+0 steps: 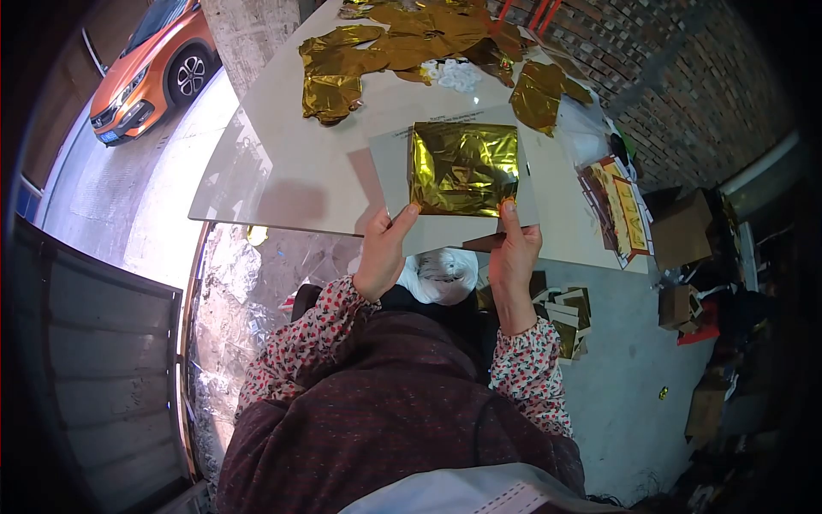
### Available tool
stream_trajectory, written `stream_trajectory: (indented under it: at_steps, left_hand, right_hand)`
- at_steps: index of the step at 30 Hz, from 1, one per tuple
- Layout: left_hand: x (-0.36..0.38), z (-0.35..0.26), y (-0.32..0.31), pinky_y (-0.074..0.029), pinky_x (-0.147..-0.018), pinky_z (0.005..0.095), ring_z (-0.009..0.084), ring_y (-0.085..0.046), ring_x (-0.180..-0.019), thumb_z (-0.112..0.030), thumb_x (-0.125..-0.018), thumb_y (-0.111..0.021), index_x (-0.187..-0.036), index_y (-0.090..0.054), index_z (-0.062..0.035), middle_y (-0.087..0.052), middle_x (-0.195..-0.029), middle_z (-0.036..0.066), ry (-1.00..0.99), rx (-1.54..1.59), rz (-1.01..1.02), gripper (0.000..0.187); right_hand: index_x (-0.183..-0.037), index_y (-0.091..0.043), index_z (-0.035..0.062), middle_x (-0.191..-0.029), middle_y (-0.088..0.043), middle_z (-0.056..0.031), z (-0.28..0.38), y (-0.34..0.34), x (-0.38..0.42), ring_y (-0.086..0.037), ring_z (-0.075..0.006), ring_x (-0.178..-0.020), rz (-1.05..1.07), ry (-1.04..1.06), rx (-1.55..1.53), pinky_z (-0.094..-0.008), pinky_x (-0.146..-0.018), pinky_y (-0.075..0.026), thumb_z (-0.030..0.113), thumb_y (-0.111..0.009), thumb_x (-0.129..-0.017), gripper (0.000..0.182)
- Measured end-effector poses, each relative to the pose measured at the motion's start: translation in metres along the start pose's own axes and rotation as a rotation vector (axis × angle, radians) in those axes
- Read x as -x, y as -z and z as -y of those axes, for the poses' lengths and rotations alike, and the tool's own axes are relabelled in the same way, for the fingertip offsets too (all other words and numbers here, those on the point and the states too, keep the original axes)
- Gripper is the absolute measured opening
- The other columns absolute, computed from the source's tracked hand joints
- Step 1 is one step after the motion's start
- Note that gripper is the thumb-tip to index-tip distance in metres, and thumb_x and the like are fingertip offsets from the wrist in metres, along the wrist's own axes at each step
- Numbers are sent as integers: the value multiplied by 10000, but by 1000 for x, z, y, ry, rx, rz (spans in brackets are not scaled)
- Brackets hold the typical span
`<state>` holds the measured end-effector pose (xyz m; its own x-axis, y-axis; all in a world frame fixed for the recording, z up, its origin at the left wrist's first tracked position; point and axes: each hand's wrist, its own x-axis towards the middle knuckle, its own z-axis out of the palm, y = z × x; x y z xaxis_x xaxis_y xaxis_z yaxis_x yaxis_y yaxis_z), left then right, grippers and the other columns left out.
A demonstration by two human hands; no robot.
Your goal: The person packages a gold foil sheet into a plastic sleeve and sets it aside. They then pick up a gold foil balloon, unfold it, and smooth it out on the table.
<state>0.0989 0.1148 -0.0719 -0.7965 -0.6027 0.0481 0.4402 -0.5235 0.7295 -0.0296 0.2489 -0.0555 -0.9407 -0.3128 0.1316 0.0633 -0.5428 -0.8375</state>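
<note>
A folded square of shiny gold foil (465,167) lies on a pale card or sheet (390,176), held up in front of me over the table edge. My left hand (382,255) pinches the lower left corner, its thumb against the foil's edge. At the lower right corner, my right hand (515,270) grips with the thumb pressed on the foil. The fingers of both hands are mostly hidden behind the card. Beyond it on the table are crumpled gold foil pieces (332,77) that look like flat foil balloons.
The table (257,180) carries a small white heap (454,75) and a printed colourful packet (623,210) at the right. Below the edge sits a roll of white string or film (441,276). Flat gold-and-white packs (567,317) and cardboard boxes (685,230) are lower right. An orange car (150,73) stands outside.
</note>
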Motion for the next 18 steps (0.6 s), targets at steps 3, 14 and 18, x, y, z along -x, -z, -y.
stream_trajectory:
  at_steps: [3,14,18]
  left_hand:
    - [1,7,3,-509,-828,274,94,-623,-928,-172,-1014,-569,-1178,-594,-13,-654,-1070,32,-42,23,19,230]
    - [12,-61,34,-562,-755,317,242,-699,-947,-213,-1012,-552,-1211,-589,69,-699,-1081,156,63,-1147,216,348]
    - [-37,-48,31,-465,-1016,426,366,-536,-1278,-351,-988,-563,-1330,-512,84,-566,-1345,238,-688,-1521,281,556]
  right_hand:
    - [-1106,-628,69,-968,-658,5,-2,-2,0,-613,-88,-875,-3,2,-8,-254,-796,-492,96,-675,-944,171]
    - [-1117,-638,-31,-1044,-690,-73,3,17,-45,-640,-148,-927,166,-256,316,-292,-836,-495,76,-713,-879,272]
    - [-1104,-651,-21,-1007,-705,-77,-5,17,-60,-665,-154,-879,181,-290,504,-291,-798,-527,89,-722,-884,256]
